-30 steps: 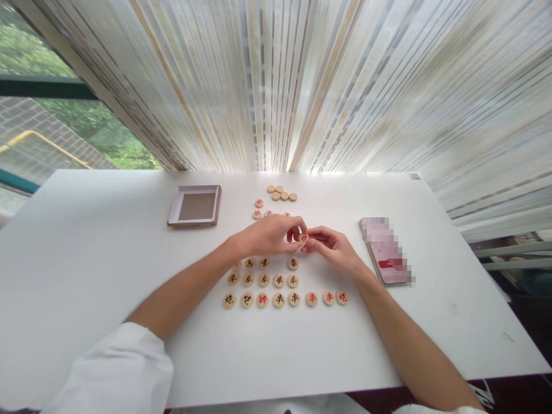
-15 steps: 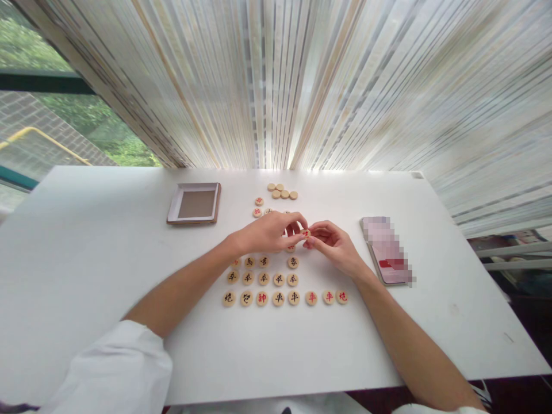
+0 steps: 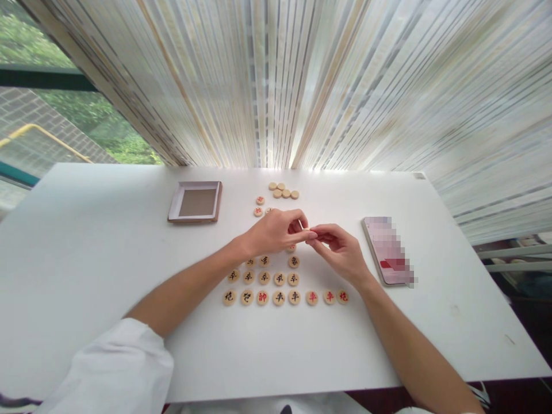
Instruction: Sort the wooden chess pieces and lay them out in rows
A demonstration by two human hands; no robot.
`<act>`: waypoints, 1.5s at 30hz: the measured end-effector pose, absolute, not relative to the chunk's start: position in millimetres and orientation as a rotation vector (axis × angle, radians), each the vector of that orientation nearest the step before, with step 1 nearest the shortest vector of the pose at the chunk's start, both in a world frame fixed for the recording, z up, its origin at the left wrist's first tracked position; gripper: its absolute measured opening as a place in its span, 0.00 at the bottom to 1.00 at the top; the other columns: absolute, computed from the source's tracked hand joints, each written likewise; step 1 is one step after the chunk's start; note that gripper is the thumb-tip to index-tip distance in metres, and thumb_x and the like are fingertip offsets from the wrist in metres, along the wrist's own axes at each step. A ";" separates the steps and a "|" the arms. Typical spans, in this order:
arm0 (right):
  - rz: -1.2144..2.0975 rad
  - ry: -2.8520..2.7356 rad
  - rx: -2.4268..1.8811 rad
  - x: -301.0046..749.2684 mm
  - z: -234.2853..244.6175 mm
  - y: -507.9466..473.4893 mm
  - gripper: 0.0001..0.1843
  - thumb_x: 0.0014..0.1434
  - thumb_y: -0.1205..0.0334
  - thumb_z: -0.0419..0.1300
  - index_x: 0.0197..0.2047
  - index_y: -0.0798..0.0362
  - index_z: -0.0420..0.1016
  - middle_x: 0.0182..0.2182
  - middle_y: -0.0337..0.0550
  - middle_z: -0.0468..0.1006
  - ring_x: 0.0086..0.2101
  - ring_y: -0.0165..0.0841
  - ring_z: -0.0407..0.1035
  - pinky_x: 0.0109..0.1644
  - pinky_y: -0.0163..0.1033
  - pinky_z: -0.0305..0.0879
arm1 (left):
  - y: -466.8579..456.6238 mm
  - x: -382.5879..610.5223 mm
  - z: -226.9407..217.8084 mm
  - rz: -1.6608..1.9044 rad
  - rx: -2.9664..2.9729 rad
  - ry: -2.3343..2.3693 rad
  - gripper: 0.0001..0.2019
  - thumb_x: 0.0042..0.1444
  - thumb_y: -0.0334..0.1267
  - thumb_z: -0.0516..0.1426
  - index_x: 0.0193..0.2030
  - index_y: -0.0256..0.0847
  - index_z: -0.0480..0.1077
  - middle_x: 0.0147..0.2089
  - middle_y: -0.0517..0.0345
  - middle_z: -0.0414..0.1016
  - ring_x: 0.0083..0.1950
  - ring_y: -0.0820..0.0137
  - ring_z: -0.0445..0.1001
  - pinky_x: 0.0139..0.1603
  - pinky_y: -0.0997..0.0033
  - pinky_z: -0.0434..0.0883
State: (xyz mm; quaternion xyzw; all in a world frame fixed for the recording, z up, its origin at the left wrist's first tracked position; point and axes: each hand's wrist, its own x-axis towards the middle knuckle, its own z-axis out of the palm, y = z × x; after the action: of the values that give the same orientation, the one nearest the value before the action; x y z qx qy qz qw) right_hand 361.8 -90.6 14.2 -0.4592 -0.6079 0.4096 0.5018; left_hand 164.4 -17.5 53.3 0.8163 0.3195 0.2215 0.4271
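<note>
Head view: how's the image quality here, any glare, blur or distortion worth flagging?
In the head view, the striped curtain is bright and backlit and fans outward with wide-angle distortion, the phone is partly pixelated, and the Chinese chess pieces stay legible on the white table.

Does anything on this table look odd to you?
The phone looks odd: it's blurred into coloured blocks. The round wooden game pieces sit in tidy rows, but a cluster near the far edge lies blank side up.

An indoor room, home or office unclear — white table [image 3: 86, 259], striped curtain [image 3: 276, 86], trees [image 3: 26, 40] outside.
</note>
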 end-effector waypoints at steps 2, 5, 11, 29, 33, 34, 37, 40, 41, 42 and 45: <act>0.868 -1.556 -1.136 361.4 16.2 -92.9 0.10 0.62 0.62 0.66 0.48 0.47 0.78 0.42 0.43 0.81 0.42 0.37 0.78 0.49 0.45 0.77 | -18.8 165.2 52.5 0.574 2.028 0.797 0.14 0.62 0.50 0.60 0.37 0.39 0.71 0.29 0.60 0.79 0.30 0.72 0.78 0.33 0.74 0.72; 0.730 -1.640 -1.158 361.9 17.9 -94.3 0.10 0.62 0.63 0.66 0.48 0.46 0.77 0.41 0.43 0.81 0.40 0.36 0.77 0.46 0.45 0.78 | -20.3 165.9 52.4 0.572 2.041 0.783 0.14 0.64 0.49 0.58 0.37 0.39 0.72 0.30 0.59 0.79 0.31 0.72 0.77 0.33 0.74 0.72; 0.640 -1.690 -1.193 362.2 17.2 -93.7 0.10 0.61 0.63 0.67 0.47 0.47 0.77 0.39 0.41 0.81 0.36 0.35 0.77 0.42 0.43 0.77 | -20.4 165.7 55.5 0.538 2.183 0.771 0.11 0.66 0.45 0.56 0.39 0.39 0.73 0.33 0.58 0.79 0.33 0.71 0.76 0.35 0.73 0.71; 1.049 -1.318 -1.129 369.5 11.2 -87.0 0.10 0.61 0.58 0.67 0.45 0.48 0.75 0.39 0.41 0.81 0.38 0.35 0.80 0.47 0.43 0.79 | -13.8 157.1 62.4 0.517 2.270 0.642 0.10 0.67 0.38 0.54 0.52 0.42 0.71 0.42 0.58 0.79 0.43 0.70 0.77 0.45 0.69 0.72; 1.144 -1.288 -1.101 372.3 8.9 -83.8 0.14 0.60 0.56 0.68 0.48 0.48 0.75 0.41 0.41 0.82 0.40 0.35 0.80 0.50 0.45 0.79 | -11.4 154.0 66.4 0.510 2.285 0.651 0.10 0.67 0.39 0.54 0.50 0.41 0.72 0.44 0.58 0.79 0.44 0.70 0.76 0.46 0.69 0.72; 1.168 -1.299 -1.097 372.9 8.1 -83.1 0.14 0.60 0.55 0.68 0.48 0.48 0.76 0.41 0.42 0.82 0.40 0.35 0.80 0.51 0.45 0.78 | -11.0 153.4 67.3 0.510 2.282 0.651 0.10 0.67 0.39 0.54 0.50 0.41 0.73 0.44 0.57 0.79 0.44 0.70 0.76 0.46 0.69 0.72; 1.221 -1.327 -1.094 373.3 5.8 -81.9 0.15 0.60 0.55 0.68 0.49 0.49 0.77 0.42 0.43 0.82 0.42 0.36 0.79 0.54 0.47 0.77 | -10.2 152.6 68.1 0.504 2.284 0.650 0.10 0.66 0.39 0.54 0.50 0.40 0.73 0.44 0.56 0.80 0.44 0.69 0.77 0.46 0.68 0.72; 1.240 -1.320 -1.108 371.8 5.5 -81.5 0.16 0.58 0.54 0.69 0.47 0.49 0.76 0.41 0.43 0.82 0.43 0.36 0.79 0.54 0.47 0.77 | -10.2 153.2 66.2 0.481 2.305 0.654 0.10 0.66 0.38 0.54 0.50 0.41 0.74 0.44 0.56 0.80 0.43 0.69 0.77 0.46 0.68 0.72; 1.239 -1.315 -1.116 371.3 6.0 -81.5 0.16 0.57 0.54 0.70 0.46 0.49 0.76 0.41 0.43 0.82 0.43 0.36 0.79 0.53 0.47 0.77 | -10.4 153.4 65.4 0.476 2.311 0.654 0.10 0.66 0.38 0.55 0.50 0.41 0.74 0.44 0.56 0.80 0.43 0.69 0.77 0.46 0.68 0.72; 1.237 -1.310 -1.124 370.9 6.7 -81.6 0.16 0.56 0.54 0.71 0.45 0.50 0.76 0.40 0.42 0.82 0.42 0.36 0.79 0.52 0.46 0.78 | -10.6 153.7 64.6 0.473 2.316 0.650 0.10 0.65 0.38 0.55 0.49 0.41 0.74 0.43 0.56 0.80 0.43 0.69 0.77 0.46 0.69 0.72; 1.233 -1.295 -1.144 370.8 9.1 -82.1 0.15 0.55 0.54 0.71 0.42 0.50 0.75 0.35 0.40 0.81 0.38 0.35 0.79 0.47 0.44 0.79 | -11.3 154.1 63.8 0.480 2.321 0.638 0.09 0.66 0.38 0.55 0.48 0.41 0.74 0.43 0.57 0.80 0.43 0.69 0.77 0.46 0.69 0.71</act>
State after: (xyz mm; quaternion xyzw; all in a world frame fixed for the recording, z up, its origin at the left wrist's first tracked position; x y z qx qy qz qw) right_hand 370.8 -82.1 9.1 -0.4705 -0.5328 0.5070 0.4876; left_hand 154.1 -11.3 63.8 0.8904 0.2447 0.1839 0.3368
